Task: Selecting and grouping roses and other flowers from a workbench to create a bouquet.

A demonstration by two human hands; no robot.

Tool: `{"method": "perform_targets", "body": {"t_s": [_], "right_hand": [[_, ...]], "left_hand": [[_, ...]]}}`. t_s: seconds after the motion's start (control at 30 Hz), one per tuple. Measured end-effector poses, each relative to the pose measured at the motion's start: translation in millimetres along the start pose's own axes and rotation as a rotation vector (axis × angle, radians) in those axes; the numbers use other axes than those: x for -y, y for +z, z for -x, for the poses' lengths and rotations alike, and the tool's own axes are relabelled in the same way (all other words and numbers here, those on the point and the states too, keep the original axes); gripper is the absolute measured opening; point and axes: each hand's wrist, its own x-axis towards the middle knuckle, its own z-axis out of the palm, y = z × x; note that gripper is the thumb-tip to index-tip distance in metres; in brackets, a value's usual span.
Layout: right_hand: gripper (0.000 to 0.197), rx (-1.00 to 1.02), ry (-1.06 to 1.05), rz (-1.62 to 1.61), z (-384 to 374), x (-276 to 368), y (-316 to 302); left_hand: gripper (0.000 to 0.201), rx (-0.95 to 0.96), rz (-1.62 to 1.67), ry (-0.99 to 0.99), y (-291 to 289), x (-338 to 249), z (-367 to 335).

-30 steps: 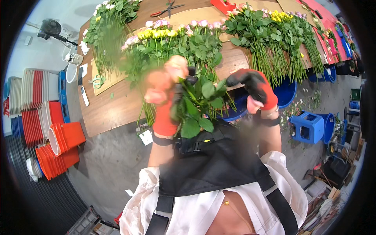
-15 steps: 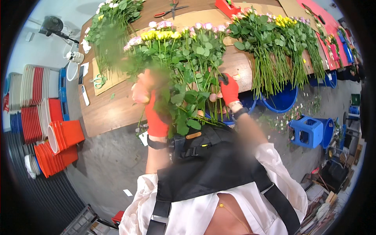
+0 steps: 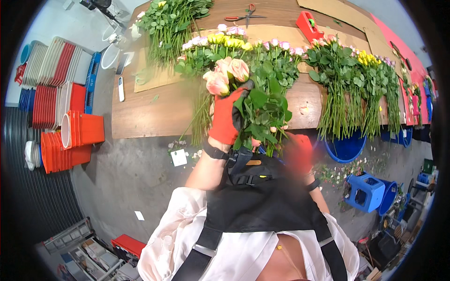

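Note:
My left hand, in a red glove with a dark palm, is closed round the upper stems of a bunch of peach roses. The blooms stand above the fist, and leafy stems slant down to the right. My right hand, also in a red glove, is at the right of the lower stems, close to the black apron. Motion smears its fingers. Behind the held bunch, yellow and pink-white roses lie on the brown table.
More rose bunches lie at the table's back left and right. Scissors and a red tape dispenser are at the back. Blue buckets stand below the table edge, a blue stool to the right, orange bins to the left.
The peach roses, blurred before, now show clearly in my left hand. My right hand has come down from beside the table flowers toward my waist. The whole view has shifted.

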Motion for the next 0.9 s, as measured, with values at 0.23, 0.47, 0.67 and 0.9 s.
{"method": "perform_targets", "body": {"t_s": [0.23,0.47,0.67,0.9], "right_hand": [[0.048,-0.006,0.015,-0.111,14,-14,-3],[0.048,-0.125,0.382,-0.706,-51,50,-79],[0.042,-0.263,-0.146,-0.062,-109,113,-122],[0.040,-0.367,-0.090,-0.074,-121,117,-107]], "left_hand": [[0.025,0.108,0.241,0.035,5,-3,29],[0.028,0.143,0.419,-0.320,12,-12,36],[0.049,0.166,0.555,-0.204,39,-24,44],[0.060,0.139,0.656,-0.247,50,-15,56]]}}
